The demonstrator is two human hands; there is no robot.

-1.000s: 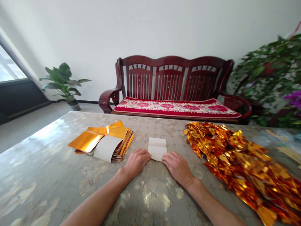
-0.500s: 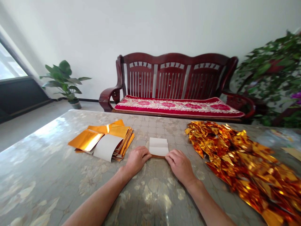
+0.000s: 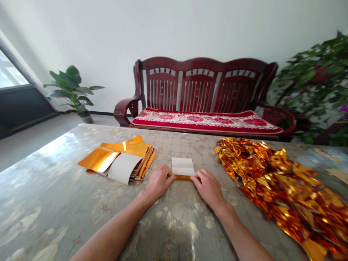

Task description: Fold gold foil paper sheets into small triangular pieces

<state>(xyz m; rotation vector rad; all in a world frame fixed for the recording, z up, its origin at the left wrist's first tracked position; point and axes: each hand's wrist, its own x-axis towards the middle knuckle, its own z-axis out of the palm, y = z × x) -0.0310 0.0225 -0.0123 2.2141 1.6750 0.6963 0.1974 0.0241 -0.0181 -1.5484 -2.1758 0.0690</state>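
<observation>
A small sheet of gold foil paper lies white side up on the table in front of me, its near edge folded over so a gold strip shows. My left hand pinches the left end of that folded edge. My right hand pinches the right end, fingers pressed down on the paper. A stack of flat gold sheets, the top one curled with its white back showing, lies to the left. A heap of folded gold paper pieces lies to the right.
The table has a glossy, patterned marble-look top. Behind it stands a dark red wooden bench with a red cushion. A potted plant is at the back left and a leafy plant at the right.
The near edge of the sheet has been rolled away from me, so less white shows and a gold strip appears. Both hands have moved slightly forward with it.
</observation>
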